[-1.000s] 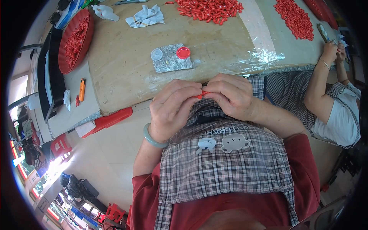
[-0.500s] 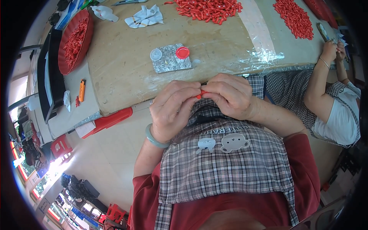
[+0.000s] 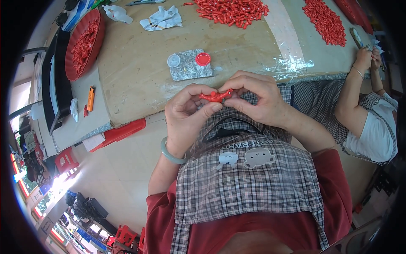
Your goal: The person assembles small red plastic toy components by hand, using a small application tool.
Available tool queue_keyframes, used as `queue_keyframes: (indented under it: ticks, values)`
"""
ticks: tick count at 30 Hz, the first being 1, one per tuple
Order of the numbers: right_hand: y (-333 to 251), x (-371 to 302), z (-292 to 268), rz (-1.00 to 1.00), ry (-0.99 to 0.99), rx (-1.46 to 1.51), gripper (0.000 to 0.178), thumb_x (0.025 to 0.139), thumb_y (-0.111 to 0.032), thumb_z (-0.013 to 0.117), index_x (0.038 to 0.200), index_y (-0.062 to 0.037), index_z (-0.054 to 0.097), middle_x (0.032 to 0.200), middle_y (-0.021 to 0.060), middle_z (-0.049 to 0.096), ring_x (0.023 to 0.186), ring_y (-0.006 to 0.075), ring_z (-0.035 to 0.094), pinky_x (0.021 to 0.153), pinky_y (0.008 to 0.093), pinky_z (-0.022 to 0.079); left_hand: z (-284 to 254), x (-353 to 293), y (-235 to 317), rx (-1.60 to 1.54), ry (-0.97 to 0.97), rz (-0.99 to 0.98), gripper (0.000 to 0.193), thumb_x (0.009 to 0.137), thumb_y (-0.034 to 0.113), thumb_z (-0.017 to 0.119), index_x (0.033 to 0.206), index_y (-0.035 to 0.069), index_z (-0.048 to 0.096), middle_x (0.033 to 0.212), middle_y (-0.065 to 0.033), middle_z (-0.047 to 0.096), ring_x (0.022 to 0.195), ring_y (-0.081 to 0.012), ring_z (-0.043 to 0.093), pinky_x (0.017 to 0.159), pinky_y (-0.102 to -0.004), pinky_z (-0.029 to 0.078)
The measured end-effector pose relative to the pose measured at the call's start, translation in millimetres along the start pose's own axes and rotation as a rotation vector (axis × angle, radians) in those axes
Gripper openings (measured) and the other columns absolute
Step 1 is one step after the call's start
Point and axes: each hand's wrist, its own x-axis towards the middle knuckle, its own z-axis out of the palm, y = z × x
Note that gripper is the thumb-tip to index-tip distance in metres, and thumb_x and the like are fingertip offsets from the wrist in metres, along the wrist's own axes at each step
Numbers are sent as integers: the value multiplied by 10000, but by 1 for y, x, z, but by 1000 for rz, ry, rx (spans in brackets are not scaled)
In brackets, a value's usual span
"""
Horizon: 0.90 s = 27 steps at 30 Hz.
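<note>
A small red figurine (image 3: 216,97), with limb-like ends and pale specks at its right end, is held in front of my apron, close to the table's near edge. My left hand (image 3: 189,113) pinches its left part between thumb and fingers. At the other end, the fingertips of my right hand (image 3: 260,96) grip it, the thumb just below. Just beyond my hands lies a speckled grey stone slab (image 3: 185,73). On its far left corner rests a small whitish round dish (image 3: 173,60), and a small red round dish (image 3: 203,59) sits on its far right.
Red piles of similar pieces (image 3: 232,12) (image 3: 325,22) lie at the far side. To the left are a red scalloped tray (image 3: 100,40), an orange utility knife (image 3: 91,98) and a crumpled cloth (image 3: 161,19). Another person's hands (image 3: 368,58) work at the right.
My fingers have spread from around the red figurine, leaving much more of it exposed. It now lies lengthwise between my two hands, and the right hand has shifted slightly away from me.
</note>
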Motion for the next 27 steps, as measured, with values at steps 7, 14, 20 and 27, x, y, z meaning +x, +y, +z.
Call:
queue_keyframes:
  ticks: [7,14,20,27]
  values:
    - [3,-3,-1,236,-36,267,231,821,21,693,1049,15,649,1009,97,658,800,125,652,720,257,557,1,1,1,-62,24,-39,260,807,-96,693,1047,-65,598,1019,-103,641,924,-152,637,816,-261,535]
    - [0,-2,-5,350,-56,250,124,822,-18,690,945,-15,679,852,81,675,753,147,668,624,266,538,0,5,0,265,-21,161,219,775,-84,724,977,-43,651,944,-85,654,850,-132,627,764,-266,528]
    - [13,-3,-7,-315,8,-208,199,730,5,739,919,3,676,838,131,660,671,228,656,563,308,524,2,0,1,84,-73,21,217,771,-100,718,973,-60,650,944,-88,661,857,-133,636,778,-258,540]
    - [21,2,-15,-738,-15,-434,221,704,-56,715,898,36,664,866,112,597,674,207,639,511,279,526,3,-2,1,-127,-102,-141,241,789,-100,707,1014,-77,625,951,-95,659,887,-150,646,804,-264,554]
